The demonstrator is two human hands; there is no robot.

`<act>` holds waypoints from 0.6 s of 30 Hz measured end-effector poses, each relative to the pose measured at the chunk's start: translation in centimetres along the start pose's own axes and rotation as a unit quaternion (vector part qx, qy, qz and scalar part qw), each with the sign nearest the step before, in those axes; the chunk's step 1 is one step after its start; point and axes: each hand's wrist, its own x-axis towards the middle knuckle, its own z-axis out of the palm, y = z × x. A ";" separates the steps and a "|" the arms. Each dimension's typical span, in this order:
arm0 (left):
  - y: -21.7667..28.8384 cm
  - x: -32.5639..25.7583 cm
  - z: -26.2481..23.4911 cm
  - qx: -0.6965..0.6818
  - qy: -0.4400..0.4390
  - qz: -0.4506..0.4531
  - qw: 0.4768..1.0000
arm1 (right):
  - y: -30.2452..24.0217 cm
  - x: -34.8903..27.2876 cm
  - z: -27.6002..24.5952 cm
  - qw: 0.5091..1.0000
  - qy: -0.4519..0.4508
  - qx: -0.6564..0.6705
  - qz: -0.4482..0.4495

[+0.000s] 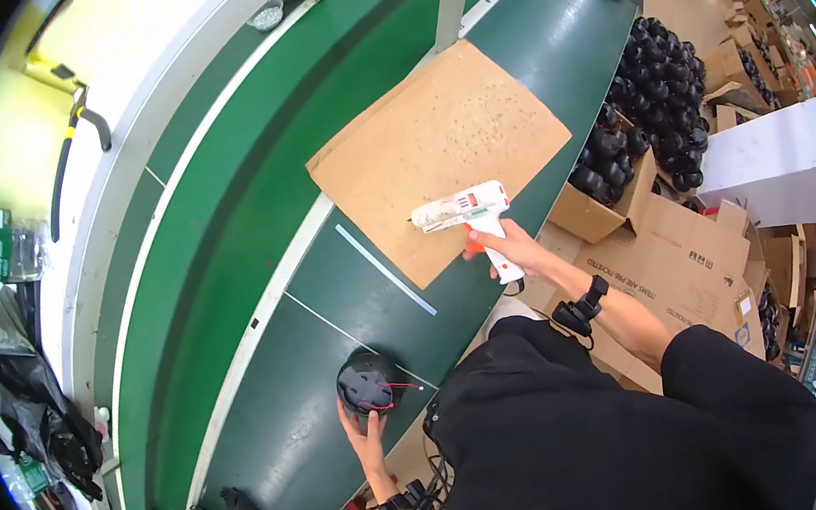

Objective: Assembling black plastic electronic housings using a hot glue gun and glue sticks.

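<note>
Over cardboard sheet (pixel 436 151), glue gun (pixel 469 213)

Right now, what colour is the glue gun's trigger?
Orange, on the white glue gun, seen in the head view.

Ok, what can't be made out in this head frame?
- Left hand: its palm side is hidden against the round black part.
- Glue gun: its grip is covered by the right hand.
- Small specks on the cardboard sheet: too small to identify.
- Person at the bottom edge: cut off.
</note>
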 end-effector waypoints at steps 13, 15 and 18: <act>-0.9 0.9 -1.1 0.044 -0.009 -0.013 0.999 | 0.4 -1.2 -2.3 0.957 -0.146 0.251 0.021; -1.1 1.1 -0.9 0.044 -0.008 0.000 0.999 | 0.1 -1.7 -1.4 0.957 -0.121 0.264 0.010; -0.9 0.8 -0.6 0.079 0.000 -0.008 0.997 | -1.2 -2.6 0.1 0.986 -0.085 0.137 -0.043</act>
